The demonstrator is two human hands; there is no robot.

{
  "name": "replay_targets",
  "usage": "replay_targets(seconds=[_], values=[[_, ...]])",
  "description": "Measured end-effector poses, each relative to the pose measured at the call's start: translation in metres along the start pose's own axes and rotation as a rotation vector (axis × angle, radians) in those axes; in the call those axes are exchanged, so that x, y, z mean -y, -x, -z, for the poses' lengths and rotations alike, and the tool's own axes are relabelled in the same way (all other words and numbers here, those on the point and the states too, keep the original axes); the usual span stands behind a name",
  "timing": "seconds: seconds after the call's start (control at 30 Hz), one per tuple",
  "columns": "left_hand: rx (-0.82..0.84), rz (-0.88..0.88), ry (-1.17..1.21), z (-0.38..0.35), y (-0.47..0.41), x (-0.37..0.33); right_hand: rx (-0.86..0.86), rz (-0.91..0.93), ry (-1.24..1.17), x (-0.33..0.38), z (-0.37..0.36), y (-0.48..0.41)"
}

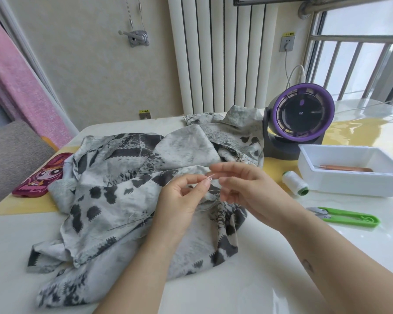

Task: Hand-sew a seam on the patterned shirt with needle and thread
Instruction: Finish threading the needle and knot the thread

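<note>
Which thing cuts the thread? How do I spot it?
Find the white rectangular plastic tray on the right of the glossy white table. Just in front of it, nearer than the white thread spool with a green end, lie small snips. Only they have a bright green plastic handle and metal blades.

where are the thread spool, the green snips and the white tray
thread spool (293, 180), head view, on its white wound side
green snips (349, 216), head view, on the green handle
white tray (349, 184), head view, on its front wall
</note>
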State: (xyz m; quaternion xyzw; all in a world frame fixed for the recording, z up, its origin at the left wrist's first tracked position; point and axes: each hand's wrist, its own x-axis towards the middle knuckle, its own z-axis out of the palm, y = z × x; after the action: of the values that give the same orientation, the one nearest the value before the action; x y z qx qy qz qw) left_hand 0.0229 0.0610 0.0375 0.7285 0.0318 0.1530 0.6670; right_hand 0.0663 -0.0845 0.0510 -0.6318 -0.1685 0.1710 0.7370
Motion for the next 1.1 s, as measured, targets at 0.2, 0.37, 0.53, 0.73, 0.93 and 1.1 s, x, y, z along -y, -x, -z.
replay_targets(seconds=[0.2, 0.37, 0.53, 0.73, 0.93, 1.1], values=[[0.057, 0.166, 0.247, -0.001, 0.002, -0.007, 0.136, -0.084, -0.084, -0.006, -0.008, 0.0], [0.026, 0.251, 0.307, -0.001, 0.001, -0.009, 0.087, -0.064, -0.052, -0.006, -0.006, -0.002], [0.014, 0.256, 0.317, -0.001, 0.002, -0.01, 0.096, -0.058, 0.05, -0.01, -0.007, -0.002], [0.024, 0.195, 0.285, 0.0, 0.001, -0.009, 0.091, -0.063, 0.119, -0.007, -0.004, -0.001], [-0.072, -0.098, -0.036, 0.002, 0.002, -0.003, -0.183, 0.12, 0.525, 0.004, 0.004, 0.004], [-0.096, -0.273, -0.325, 0.001, 0.002, 0.005, -0.162, 0.322, 0.69, 0.003, 0.0, 0.007]])
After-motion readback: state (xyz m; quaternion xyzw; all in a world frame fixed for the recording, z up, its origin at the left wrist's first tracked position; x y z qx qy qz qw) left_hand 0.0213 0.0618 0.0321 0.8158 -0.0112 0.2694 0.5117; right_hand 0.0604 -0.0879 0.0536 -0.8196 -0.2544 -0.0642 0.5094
